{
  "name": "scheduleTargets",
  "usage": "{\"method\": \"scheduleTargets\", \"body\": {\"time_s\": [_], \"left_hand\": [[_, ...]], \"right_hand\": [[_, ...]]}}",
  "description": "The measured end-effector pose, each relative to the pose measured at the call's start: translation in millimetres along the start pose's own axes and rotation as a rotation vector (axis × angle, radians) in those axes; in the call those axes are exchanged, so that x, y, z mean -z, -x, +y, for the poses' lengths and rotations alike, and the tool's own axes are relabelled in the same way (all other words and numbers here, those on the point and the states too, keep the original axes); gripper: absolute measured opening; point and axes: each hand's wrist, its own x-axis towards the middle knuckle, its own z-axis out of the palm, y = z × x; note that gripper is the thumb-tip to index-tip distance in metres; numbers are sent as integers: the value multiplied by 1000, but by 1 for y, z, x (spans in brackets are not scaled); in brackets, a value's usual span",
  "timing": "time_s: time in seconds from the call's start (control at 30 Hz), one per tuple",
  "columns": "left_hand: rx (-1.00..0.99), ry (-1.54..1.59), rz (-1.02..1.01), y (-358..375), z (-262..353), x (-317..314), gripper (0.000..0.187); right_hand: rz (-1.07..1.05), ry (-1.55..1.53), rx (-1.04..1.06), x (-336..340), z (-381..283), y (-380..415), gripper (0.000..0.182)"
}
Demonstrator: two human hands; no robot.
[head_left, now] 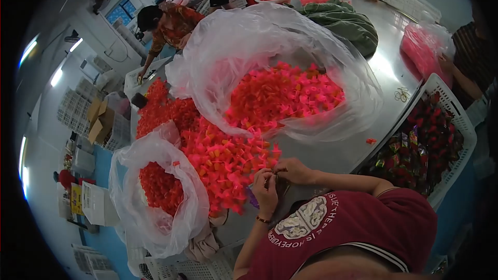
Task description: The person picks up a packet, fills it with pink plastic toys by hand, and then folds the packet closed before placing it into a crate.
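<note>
Both my hands meet near the table's front edge, beside a heap of red and pink plastic pieces [223, 163]. My left hand [265, 193] has its fingers bent round something small and dark that I cannot make out. Against it, my right hand [293, 170] is closed with its fingertips pinched on a small item too hidden to name. A bit of purple wrapper [252, 197] shows left of my left hand. Beyond the hands, a large clear bag [332, 124] lies open with more red and pink pieces inside.
A smaller clear bag [194, 192] of red pieces stands at the left. At the right is a white crate [469, 135] of dark red wrapped items. Rubber bands [401, 94] lie on the metal table [316, 158]. One person reaches in at the back left; another holds a pink bag [423, 46].
</note>
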Motion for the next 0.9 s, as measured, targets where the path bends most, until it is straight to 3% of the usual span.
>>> {"method": "scheduleTargets", "body": {"time_s": [0.33,0.43,0.5,0.53,0.6,0.73,0.8,0.83,0.9], "left_hand": [[114,67,46,0,2,0,4],[57,-24,136,-3,2,1,4],[165,159,87,-5,12,0,3],[191,143,130,-7,17,2,3],[85,240,89,-14,24,6,4],[112,375,294,-25,20,26,7],[161,492,360,-24,10,35,12],[180,496,356,-25,9,38,12],[188,436,232,-28,11,43,20]], "right_hand": [[-71,5,59,11,-11,-1,15],[-136,-226,-22,22,-31,-2,18],[-34,104,148,23,-42,-4,15],[-81,85,162,25,-40,-4,15],[-92,256,124,33,-34,-7,13],[-124,181,278,104,-113,-19,10],[-466,-560,429,136,-106,-27,12],[-466,-566,409,132,-92,-36,12],[-167,660,425,112,-58,-44,9]]}}
